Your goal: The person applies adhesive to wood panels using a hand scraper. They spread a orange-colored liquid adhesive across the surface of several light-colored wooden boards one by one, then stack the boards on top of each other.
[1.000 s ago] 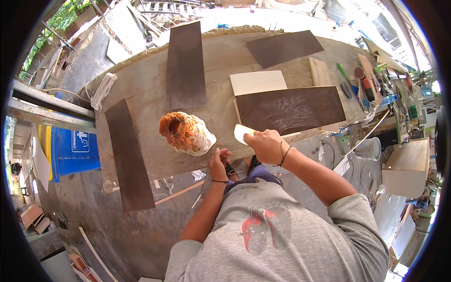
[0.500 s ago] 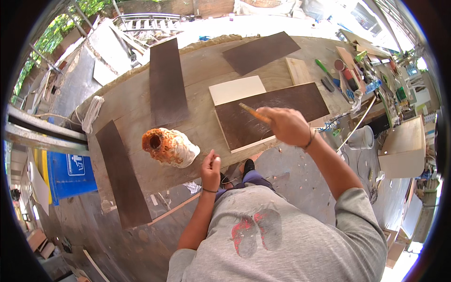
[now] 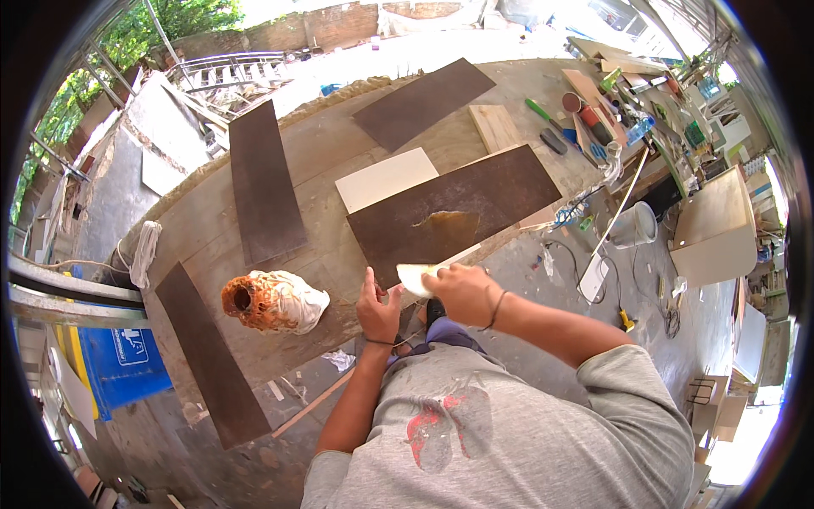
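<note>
My right hand is closed on a pale, flat spreader, held at the near edge of a dark brown board. An amber, wet-looking patch lies on that board's upper face. My left hand is open with its fingers apart, just left of the spreader; I cannot tell whether its fingertips touch it. To its left stands a white container crusted with orange-brown drips round its open mouth. The dark board rests partly over a cream panel on the worktable.
More dark boards lie on the table: one at the left, one upright-lying, one at the far side. A wooden block and a green-handled tool lie right. A blue bin stands left, a bucket right.
My right hand has drawn back from over the dark board to its near edge, with the spreader. The amber patch now shows on the board. The view has shifted right.
</note>
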`<state>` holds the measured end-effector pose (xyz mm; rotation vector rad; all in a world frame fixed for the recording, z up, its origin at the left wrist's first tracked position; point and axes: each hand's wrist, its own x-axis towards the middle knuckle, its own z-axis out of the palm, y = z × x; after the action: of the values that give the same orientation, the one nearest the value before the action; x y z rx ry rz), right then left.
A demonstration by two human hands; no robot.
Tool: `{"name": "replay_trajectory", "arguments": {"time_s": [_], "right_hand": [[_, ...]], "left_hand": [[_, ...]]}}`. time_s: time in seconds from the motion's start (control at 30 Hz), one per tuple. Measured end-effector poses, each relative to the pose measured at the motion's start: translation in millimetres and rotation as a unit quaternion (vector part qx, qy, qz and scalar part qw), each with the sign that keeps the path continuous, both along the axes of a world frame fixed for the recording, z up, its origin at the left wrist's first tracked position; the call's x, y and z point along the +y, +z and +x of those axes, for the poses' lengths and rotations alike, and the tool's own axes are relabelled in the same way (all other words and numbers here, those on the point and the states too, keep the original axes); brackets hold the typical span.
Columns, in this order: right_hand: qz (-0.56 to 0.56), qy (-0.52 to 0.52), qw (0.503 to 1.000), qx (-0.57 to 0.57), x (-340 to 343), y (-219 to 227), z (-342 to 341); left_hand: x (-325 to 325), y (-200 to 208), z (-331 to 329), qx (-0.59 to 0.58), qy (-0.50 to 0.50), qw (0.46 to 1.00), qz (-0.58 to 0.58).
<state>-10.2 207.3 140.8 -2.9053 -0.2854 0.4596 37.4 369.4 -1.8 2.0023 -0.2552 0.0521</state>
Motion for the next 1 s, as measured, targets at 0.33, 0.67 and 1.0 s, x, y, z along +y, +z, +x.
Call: {"name": "replay_trajectory", "arguments": {"time_s": [0.33,0.67,1.0], "right_hand": [[-0.106,-0.225,0.967,-0.059,-156.7,-14.9,63.1],[0.018,0.142,0.988,-0.051,-68.0,-25.1,51.0],[-0.085,-0.023,0.995,0.043,-122.9,-11.4,40.8]], "left_hand": [[-1.4,0.3,0.6,-0.019,-0.011,1.0,0.0],[0.7,1.0,-0.5,0.005,-0.001,1.0,-0.001],[2.6,5.2,-1.5,-0.007,-0.006,1.0,0.019]]}}
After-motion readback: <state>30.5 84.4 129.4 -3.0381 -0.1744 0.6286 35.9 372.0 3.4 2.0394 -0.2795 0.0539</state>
